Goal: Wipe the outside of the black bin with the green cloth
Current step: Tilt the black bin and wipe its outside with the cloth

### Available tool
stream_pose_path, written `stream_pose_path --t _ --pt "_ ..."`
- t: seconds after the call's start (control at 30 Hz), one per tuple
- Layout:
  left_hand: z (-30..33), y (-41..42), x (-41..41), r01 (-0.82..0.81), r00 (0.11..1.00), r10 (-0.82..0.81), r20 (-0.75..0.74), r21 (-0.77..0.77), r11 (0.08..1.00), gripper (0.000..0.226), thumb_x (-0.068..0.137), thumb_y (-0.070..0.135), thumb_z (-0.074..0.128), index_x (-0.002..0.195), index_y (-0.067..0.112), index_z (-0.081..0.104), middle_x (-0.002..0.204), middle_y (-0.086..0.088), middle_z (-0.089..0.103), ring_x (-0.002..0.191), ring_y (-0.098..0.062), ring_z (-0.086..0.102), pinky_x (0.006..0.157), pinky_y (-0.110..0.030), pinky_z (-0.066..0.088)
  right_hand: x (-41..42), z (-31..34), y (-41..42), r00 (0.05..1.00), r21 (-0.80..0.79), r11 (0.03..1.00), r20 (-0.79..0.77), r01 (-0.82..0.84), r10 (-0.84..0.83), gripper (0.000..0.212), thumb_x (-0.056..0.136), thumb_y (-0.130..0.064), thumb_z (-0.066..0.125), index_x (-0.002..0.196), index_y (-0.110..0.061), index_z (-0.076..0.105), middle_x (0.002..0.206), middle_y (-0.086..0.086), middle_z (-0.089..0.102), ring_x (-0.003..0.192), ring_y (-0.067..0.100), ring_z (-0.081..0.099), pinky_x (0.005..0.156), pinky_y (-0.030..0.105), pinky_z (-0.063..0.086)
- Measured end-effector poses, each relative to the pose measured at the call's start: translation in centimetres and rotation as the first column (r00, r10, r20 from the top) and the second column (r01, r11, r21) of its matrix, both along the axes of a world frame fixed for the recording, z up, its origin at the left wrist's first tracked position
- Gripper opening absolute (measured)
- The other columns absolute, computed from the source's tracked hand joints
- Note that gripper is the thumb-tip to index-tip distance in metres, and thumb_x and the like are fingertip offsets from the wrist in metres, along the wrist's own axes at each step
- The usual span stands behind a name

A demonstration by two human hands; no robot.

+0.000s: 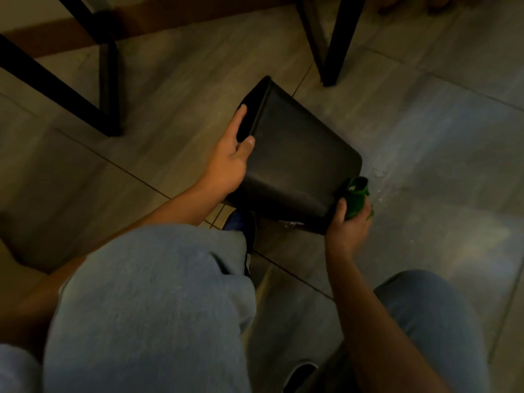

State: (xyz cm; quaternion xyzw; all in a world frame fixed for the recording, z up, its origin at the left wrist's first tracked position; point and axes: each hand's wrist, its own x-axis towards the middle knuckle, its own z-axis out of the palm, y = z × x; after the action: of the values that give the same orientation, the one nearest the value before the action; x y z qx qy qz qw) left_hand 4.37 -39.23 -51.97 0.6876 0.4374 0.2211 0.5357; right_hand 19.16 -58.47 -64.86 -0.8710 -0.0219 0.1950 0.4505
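Note:
The black bin (pixel 297 154) is tipped over above the tiled floor, its open mouth pointing up-left and its base toward the lower right. My left hand (pixel 226 163) grips the bin's rim, fingers inside the opening and thumb on the outer wall. My right hand (pixel 350 222) holds the bunched green cloth (pixel 357 198) against the bin's lower right corner near the base. The bin's underside and far walls are hidden.
Black table or chair legs (pixel 107 80) stand at the upper left, and another pair (pixel 331 41) at the upper middle. My knees in blue jeans (pixel 153 307) fill the foreground, with a dark shoe (pixel 241 222) under the bin. Grey floor tiles (pixel 439 137) spread to the right.

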Motion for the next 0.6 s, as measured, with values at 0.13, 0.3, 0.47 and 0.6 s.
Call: stream_pose_path --t 0.13,0.3,0.47,0.6 --pt "0.1 -0.4 -0.1 -0.036 0.999 0.036 -0.011 -0.014 0.999 0.057 0.107 0.015 0.045 0.159 0.024 0.023 0.149 0.014 0.038 0.113 0.023 0.051 0.099 -0.005 0.042 -0.8 0.4 -0.3 1.0 0.037 0.999 -0.017 0.014 -0.013 0.059 0.102 -0.038 0.058 0.156 -0.022 0.042 0.15 0.01 0.052 0.138 0.03 0.051 0.112 0.039 0.039" --pt "-0.1 -0.1 0.2 -0.027 0.999 0.027 -0.028 -0.009 1.0 0.056 0.107 0.015 0.044 0.159 0.022 0.025 0.145 0.016 0.042 0.12 0.017 0.049 0.093 -0.001 0.037 -5.5 2.0 -0.1 0.999 0.084 0.995 0.035 -0.044 0.041 0.062 0.098 -0.039 0.052 0.156 -0.021 0.041 0.154 0.015 0.046 0.143 0.034 0.046 0.119 0.049 0.038" --pt "-1.2 0.1 -0.1 -0.03 0.998 0.032 -0.05 0.026 0.999 0.056 0.106 0.02 0.044 0.158 0.027 0.024 0.138 0.022 0.049 0.121 0.01 0.049 0.109 -0.016 0.038 -8.5 4.5 1.9 0.962 0.004 0.968 0.116 -0.25 0.248 0.061 0.103 -0.032 0.056 0.159 -0.034 0.032 0.17 0.014 0.022 0.154 0.036 0.03 0.122 0.055 0.035" --pt "-1.8 0.4 -0.2 -0.04 0.996 0.044 -0.083 0.045 0.998 0.054 0.107 0.016 0.043 0.158 0.023 0.025 0.088 0.033 0.054 0.074 0.028 0.046 0.074 0.001 0.039 -11.3 7.0 3.9 0.868 0.049 0.898 0.284 -0.437 0.406 0.063 0.101 -0.026 0.06 0.157 -0.039 0.032 0.171 0.014 0.021 0.158 0.036 0.022 0.121 0.064 0.029"
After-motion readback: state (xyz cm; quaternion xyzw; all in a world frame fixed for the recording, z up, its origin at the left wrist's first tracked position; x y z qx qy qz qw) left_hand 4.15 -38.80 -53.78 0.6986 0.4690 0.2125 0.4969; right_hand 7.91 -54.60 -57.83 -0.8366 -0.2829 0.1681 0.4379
